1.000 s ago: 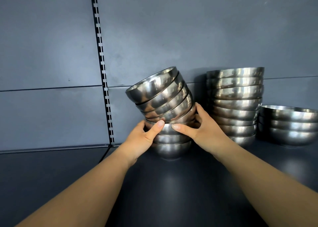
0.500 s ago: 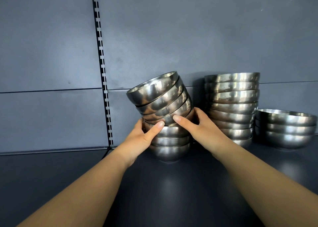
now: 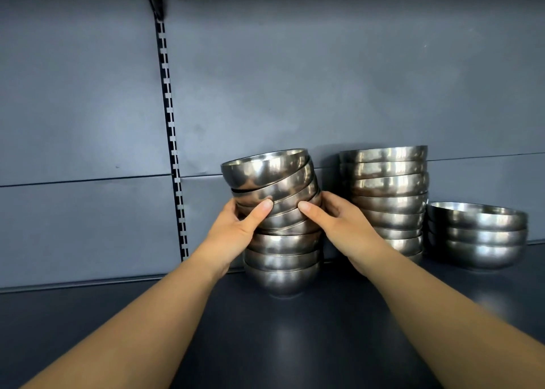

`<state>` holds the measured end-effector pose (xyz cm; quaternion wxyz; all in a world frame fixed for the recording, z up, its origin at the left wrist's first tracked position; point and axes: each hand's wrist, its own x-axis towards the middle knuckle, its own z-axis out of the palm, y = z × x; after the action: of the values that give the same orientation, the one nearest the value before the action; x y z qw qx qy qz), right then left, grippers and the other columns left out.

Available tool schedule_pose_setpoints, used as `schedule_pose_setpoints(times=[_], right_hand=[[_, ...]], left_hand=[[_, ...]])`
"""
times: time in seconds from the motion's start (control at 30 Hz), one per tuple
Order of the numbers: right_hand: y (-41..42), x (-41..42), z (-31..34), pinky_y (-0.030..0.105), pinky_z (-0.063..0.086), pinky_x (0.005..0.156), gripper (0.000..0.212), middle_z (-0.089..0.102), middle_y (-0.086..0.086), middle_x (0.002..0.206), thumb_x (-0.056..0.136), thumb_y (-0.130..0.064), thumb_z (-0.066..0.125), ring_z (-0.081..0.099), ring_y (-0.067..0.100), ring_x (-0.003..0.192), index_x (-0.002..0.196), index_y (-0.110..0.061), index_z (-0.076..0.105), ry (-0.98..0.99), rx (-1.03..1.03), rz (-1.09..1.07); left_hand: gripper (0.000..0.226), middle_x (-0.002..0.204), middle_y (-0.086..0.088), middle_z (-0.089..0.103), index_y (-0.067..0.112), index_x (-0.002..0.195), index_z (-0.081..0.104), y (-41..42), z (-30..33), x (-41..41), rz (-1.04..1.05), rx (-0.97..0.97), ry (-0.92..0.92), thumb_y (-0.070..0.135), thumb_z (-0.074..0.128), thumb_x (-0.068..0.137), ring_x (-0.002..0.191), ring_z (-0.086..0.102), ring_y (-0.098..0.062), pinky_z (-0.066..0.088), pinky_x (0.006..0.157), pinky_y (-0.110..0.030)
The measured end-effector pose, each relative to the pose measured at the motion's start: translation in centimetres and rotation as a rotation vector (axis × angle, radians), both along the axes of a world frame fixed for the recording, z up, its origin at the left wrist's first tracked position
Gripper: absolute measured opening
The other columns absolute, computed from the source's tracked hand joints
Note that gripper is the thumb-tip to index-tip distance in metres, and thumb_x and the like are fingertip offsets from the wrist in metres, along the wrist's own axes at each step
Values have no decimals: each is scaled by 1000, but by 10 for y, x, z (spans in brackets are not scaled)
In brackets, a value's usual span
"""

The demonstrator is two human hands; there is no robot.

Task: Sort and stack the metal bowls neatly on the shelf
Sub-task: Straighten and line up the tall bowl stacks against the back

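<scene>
Three stacks stand on the shelf (image 3: 88,315). We clasp the tilted upper bowls (image 3: 271,182) of the left stack between left hand (image 3: 236,232) and right hand (image 3: 339,226), probably to settle them level onto the lower bowls (image 3: 281,259).

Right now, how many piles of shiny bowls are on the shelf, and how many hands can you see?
Crooked piles, the leaning pile that both hands hold: 1
Straight piles, the tall pile and the short pile: 2
Hands, the left hand and the right hand: 2
Total: 5
</scene>
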<state>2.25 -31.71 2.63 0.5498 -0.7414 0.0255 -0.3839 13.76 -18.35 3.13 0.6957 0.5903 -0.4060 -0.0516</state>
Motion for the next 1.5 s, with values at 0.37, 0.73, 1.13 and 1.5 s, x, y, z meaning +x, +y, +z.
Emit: schedule_pose_setpoints(times=[0.37, 0.73, 1.13, 1.5], right_hand=[[3, -2, 13, 19, 52, 78, 50, 70, -12, 101, 61, -32, 80, 64, 3, 96, 107, -33, 59, -95, -34, 19], [12, 1, -6, 31, 43, 99, 70, 61, -18, 115, 57, -58, 71, 55, 1, 110, 119, -56, 37, 48, -112, -101], [14, 0, -20, 16, 44, 82, 68, 62, -22, 110, 60, -60, 68, 56, -3, 102, 122, -41, 45, 164, -62, -89], [12, 3, -12, 28, 49, 86, 56, 70, -10, 91, 50, -62, 63, 64, 9, 92, 91, -24, 67, 88, 22, -170]], left_hand=[[15, 88, 8, 63, 24, 87, 57, -9, 32, 1, 9, -56, -86, 35, 63, 79, 69, 63, 8, 46, 59, -5], [33, 94, 2, 68, 16, 95, 62, -2, 22, 2, 28, -12, -23, 42, 65, 73, 85, 63, -6, 46, 70, -17], [68, 99, 16, 70, 34, 109, 58, -3, -8, -15, 14, -79, 11, 68, 62, 50, 90, 66, 2, 48, 78, -20], [69, 100, 26, 68, 35, 115, 51, 8, -20, -8, -68, 62, -93, 40, 82, 54, 95, 64, 5, 51, 70, -10]])
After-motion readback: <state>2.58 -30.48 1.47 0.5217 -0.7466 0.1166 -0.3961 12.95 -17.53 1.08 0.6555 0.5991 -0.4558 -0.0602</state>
